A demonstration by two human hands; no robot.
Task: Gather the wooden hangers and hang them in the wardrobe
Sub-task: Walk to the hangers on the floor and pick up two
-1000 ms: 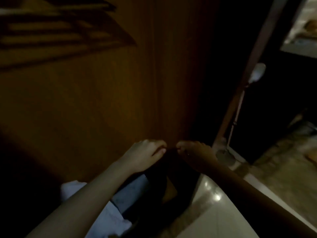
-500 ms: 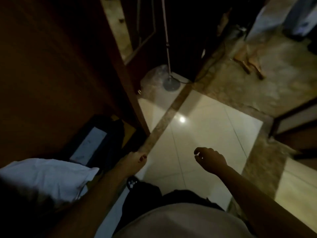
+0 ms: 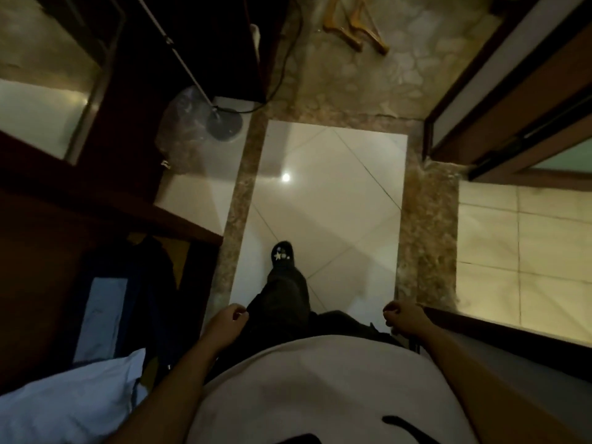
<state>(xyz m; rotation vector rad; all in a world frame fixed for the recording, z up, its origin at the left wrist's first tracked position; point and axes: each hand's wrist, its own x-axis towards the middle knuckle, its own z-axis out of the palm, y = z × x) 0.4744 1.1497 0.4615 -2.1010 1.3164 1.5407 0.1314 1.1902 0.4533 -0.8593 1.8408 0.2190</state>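
Ahead, wooden hangers point(image 3: 352, 27) lie at twelve o'clock; left hand point(image 3: 228, 322) and right hand point(image 3: 405, 319) hang loosely curled, empty. The lamp cord point(image 3: 284, 72) at eleven could snag a foot.

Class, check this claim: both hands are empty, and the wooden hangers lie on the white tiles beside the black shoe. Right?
Not quite. The head view shows the wooden hangers lying on the mottled brown floor well ahead of the black shoe, not beside it on the white tiles. The left hand and right hand are empty.
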